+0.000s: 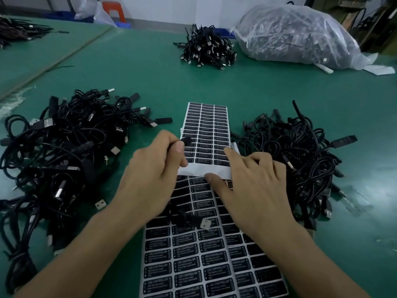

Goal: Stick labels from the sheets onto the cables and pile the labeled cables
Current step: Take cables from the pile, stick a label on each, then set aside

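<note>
Green tabletop [150, 72] is bearing a label sheet [211, 127], the left hand [150, 171] with its grip pinching a cable [187, 140] over it, the right hand [257, 183] pressing it flat-fingered.

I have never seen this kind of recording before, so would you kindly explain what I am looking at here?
No machine here: the single picture comes from a camera on a person's head, looking down at their bare hands. On the green table lie label sheets, a left pile and right pile of black USB cables, a far pile and a plastic bag. The left hand pinches one cable over the upper sheet; the right hand rests on that sheet's lower edge.
</note>
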Available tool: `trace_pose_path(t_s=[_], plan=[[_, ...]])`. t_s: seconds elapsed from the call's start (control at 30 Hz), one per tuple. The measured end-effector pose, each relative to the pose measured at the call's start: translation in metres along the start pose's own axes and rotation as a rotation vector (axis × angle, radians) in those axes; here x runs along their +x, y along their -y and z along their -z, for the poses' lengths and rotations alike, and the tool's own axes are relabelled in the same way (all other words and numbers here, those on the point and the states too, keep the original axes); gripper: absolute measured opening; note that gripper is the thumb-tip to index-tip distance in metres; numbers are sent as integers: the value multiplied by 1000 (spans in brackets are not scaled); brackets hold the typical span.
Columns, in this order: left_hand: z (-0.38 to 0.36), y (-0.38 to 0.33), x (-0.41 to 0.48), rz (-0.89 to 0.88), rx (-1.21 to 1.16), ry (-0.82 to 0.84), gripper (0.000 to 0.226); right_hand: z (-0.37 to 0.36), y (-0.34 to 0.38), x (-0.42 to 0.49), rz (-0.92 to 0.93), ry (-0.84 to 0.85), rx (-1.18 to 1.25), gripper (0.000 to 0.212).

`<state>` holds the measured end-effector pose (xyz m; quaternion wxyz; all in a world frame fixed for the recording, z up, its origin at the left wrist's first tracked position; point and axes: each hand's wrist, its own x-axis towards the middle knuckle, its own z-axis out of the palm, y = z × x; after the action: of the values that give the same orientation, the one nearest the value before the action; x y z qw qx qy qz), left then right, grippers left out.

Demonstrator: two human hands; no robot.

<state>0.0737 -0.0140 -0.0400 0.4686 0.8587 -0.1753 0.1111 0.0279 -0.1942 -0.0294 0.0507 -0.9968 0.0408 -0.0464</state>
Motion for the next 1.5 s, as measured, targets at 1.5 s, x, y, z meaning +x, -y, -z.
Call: trace_pose_path(t_s=[1.5], plan=[[-8,-1,9,16,274,127,58,24,-4,6,-407,194,1769,37]])
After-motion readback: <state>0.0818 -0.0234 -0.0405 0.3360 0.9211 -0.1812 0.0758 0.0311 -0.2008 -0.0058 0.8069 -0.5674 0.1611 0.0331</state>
